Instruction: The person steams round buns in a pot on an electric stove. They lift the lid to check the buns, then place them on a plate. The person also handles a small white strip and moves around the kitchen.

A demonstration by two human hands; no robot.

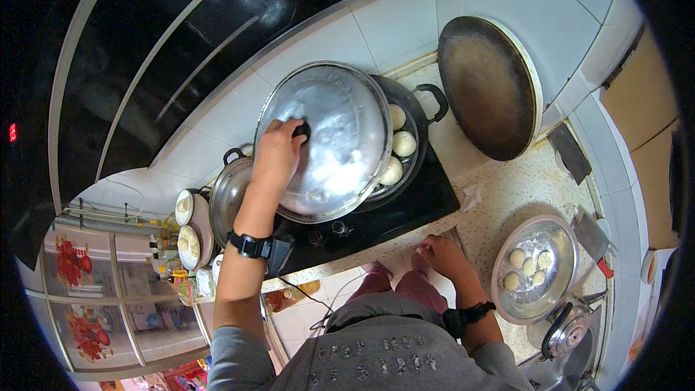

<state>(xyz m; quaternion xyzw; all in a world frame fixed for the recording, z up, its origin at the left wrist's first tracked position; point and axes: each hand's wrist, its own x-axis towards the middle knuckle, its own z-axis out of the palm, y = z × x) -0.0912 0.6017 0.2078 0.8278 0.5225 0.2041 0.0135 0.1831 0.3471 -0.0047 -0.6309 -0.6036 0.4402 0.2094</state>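
My left hand (279, 152) grips the black knob (301, 133) of a large domed metal lid (342, 146). The lid is shifted left over a dark steamer pot (421, 163) on the black gas stove (434, 201), covering much of it. On the pot's uncovered right side, three round white buns (404, 143) show; whatever else lies under the lid is hidden. My right hand (442, 255) hangs by the counter's front edge, fingers curled, with nothing visible in it. To its right, a metal basin (502, 282) holds several small dough rounds (529, 266).
A round dark griddle (480, 89) leans against the tiled wall. Left of the pot stands a perforated metal pan (228, 190). A cleaver (592, 236) lies behind the basin, and a metal kettle (567, 334) stands by the sink (581, 364). A crumpled tissue (472, 196) lies beside the stove.
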